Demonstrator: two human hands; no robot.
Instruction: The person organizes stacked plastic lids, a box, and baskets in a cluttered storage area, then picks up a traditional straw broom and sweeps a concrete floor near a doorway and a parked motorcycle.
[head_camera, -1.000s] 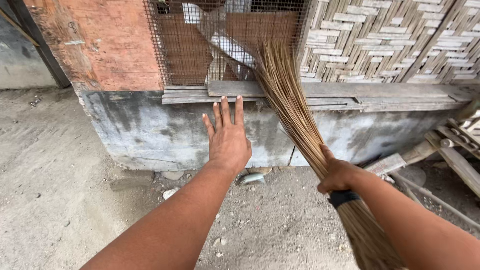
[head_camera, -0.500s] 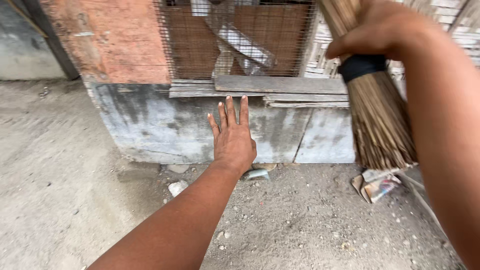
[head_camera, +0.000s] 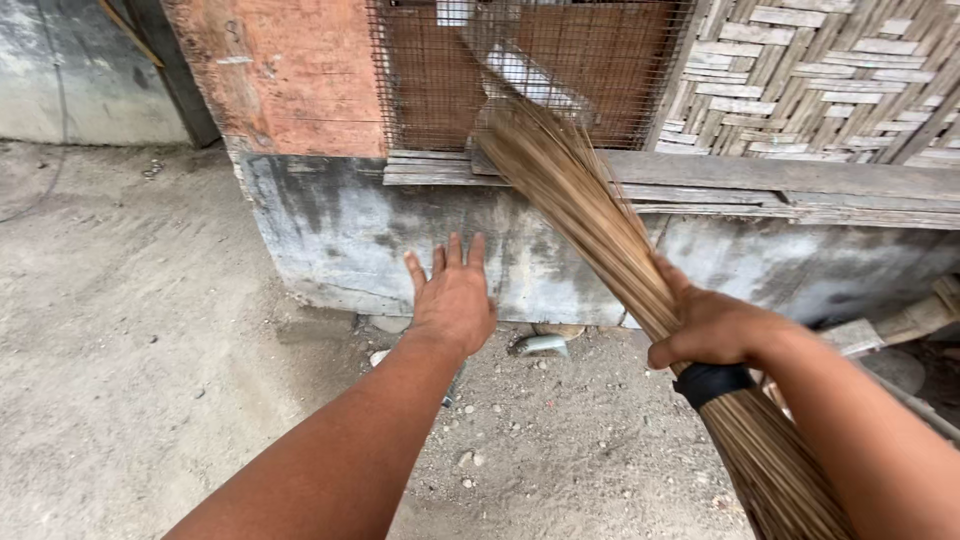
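Note:
My right hand is shut on a bundle broom of thin brown sticks, gripping it just above its black band. The broom slants up and to the left, and its blurred tips reach the wire mesh panel. My left hand is stretched forward with fingers apart, palm down, holding nothing. It hovers in front of the low grey concrete wall base.
Sandy ground with small stones spreads to the left and front. A flat grey piece lies at the wall foot. A woven bamboo wall stands at upper right, a reddish board at upper left, wooden planks along the ledge.
The broom swung from raised bristles-down at upper right to slanting up-left against the mesh, with my right hand lowered. My left hand stayed stretched forward.

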